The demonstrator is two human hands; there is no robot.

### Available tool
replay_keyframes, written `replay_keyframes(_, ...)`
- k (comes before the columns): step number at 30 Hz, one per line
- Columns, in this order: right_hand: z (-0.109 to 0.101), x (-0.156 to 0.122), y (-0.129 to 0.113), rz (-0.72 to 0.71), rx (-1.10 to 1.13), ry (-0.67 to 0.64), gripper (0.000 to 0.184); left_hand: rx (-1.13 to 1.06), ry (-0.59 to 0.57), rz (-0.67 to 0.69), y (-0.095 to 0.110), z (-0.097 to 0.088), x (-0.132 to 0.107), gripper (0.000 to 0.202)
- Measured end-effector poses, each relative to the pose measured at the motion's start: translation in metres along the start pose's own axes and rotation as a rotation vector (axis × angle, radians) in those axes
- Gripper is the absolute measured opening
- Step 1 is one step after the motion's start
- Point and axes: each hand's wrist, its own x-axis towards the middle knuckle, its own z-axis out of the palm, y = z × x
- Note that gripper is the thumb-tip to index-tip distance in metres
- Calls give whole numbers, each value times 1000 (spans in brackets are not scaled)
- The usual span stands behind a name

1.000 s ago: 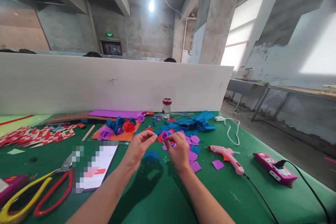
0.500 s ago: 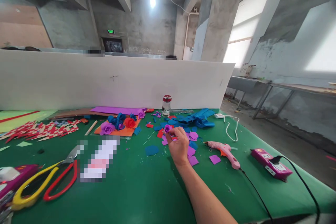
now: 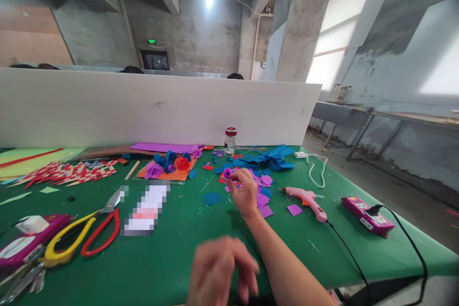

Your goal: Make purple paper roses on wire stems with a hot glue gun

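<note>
My right hand (image 3: 244, 193) is closed on a small purple rolled felt flower (image 3: 227, 172), holding it just above the green table (image 3: 186, 253). Purple felt petals (image 3: 263, 199) and blue felt scraps (image 3: 212, 198) lie around that hand. My left hand (image 3: 221, 270) is low at the near table edge, blurred by motion, its fingers loosely curled with nothing seen in them. It is well apart from the flower.
A pink glue gun (image 3: 304, 197) lies to the right, its cord running to a pink power strip (image 3: 367, 215). Finished felt roses (image 3: 168, 163) sit on an orange sheet, a small jar (image 3: 230, 141) behind. Yellow and red scissors (image 3: 81, 239) lie at left. A white partition (image 3: 150, 110) backs the table.
My left hand let go of the flower, left the view, and now appears low near the table edge. My right hand keeps the flower. The view shifted left.
</note>
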Motion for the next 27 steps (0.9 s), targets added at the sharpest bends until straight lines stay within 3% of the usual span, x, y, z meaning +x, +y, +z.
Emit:
replay_keyframes(1,0,-1,-2,-13,13,-10,17,17,117,89,14,-5,16,43)
replay_keyframes(4,-2,-1,-5,-71,32,-51,15,125,386,255,46,-23,60,22)
replay_keyframes(8,-4,0,-6,-202,31,-197,12,284,594,237,43,-50,78,27)
replay_keyframes(13,-7,2,-13,-297,20,-205,14,351,538,144,23,-61,70,27)
replay_keyframes(27,-11,4,-4,-281,12,-96,17,524,444,155,21,-53,71,19)
